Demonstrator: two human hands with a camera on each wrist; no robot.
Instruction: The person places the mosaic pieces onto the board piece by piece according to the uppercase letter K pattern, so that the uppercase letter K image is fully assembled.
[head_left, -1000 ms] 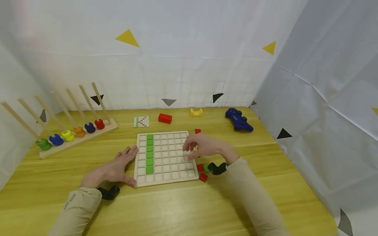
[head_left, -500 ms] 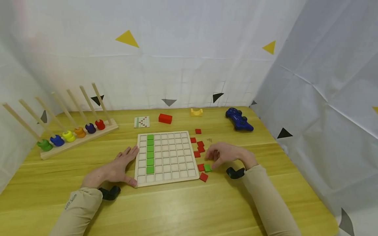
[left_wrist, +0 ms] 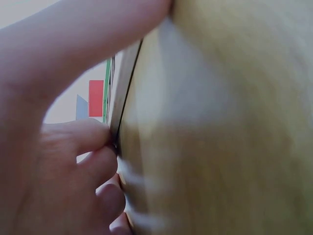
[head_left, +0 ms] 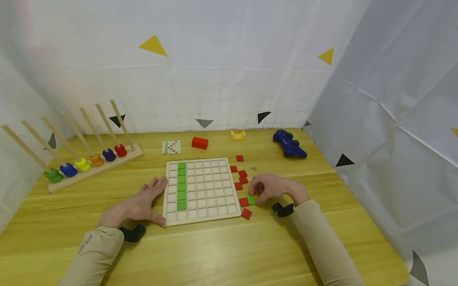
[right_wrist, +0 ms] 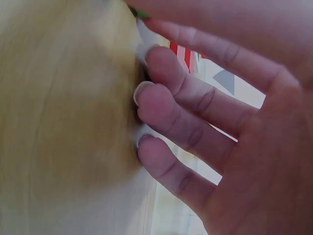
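Our left hand (head_left: 140, 205) lies spread against the left edge of the grid board (head_left: 201, 185) while our right hand (head_left: 274, 186) pinches the loose green tile (head_left: 251, 200) near the board's right side, so we should lift straight up, leaving the adjoining red tile (head_left: 243, 202) undisturbed.

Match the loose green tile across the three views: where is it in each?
Head: the green tile lies right of the board, beside a red tile, at the right hand.
Left wrist: I can't make it out; the thin green strip left of centre looks like the board's own tiles.
Right wrist: top edge, left of centre, by the index fingertip.
Shared landmark: the table.
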